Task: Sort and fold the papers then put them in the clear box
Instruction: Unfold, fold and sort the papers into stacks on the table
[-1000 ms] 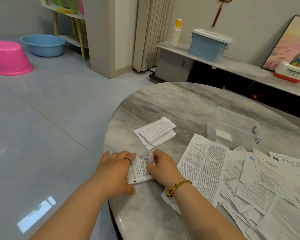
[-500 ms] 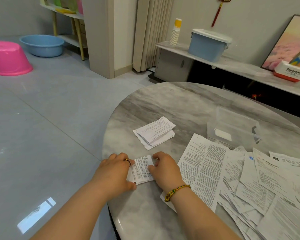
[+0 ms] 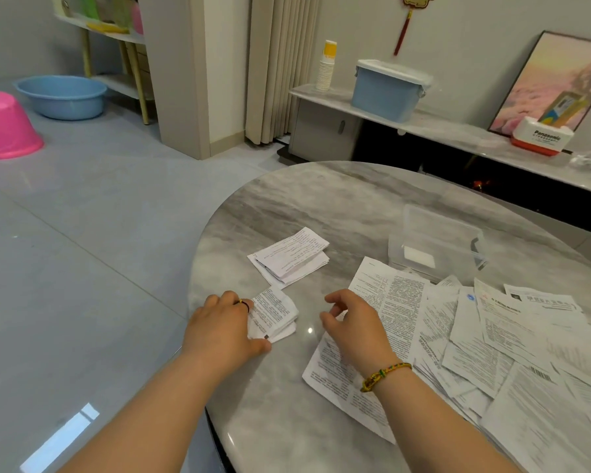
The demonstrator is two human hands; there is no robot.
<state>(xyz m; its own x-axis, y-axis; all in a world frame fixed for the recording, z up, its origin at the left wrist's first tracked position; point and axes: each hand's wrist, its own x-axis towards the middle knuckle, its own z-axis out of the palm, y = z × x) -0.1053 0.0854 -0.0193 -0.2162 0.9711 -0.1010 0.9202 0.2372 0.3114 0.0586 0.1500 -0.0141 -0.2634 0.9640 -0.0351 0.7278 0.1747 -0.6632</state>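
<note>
Your left hand [image 3: 224,331] covers the near-left part of the folded paper [image 3: 273,314], so you can't see the grip. The spread of loose sheets [image 3: 512,353] runs off the right and bottom edges. Print everywhere is too small to read. The clear box [image 3: 435,245] shows only faintly, its contents unclear.

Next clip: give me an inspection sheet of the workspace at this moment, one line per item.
Surface: marble table, glossy, far part bare.
Job's things: folded paper under the left hand; small folded stack behind it; loose sheets spread on the right; clear box with one white piece inside.
Clutter: nothing seen.
Grippers: left hand holds the folded paper; right hand empty, fingers curled, above the loose sheets.
Cables: nothing seen.
Surroundings: pink basin, blue basin on the floor; blue bin, paper cups on the sideboard.
</note>
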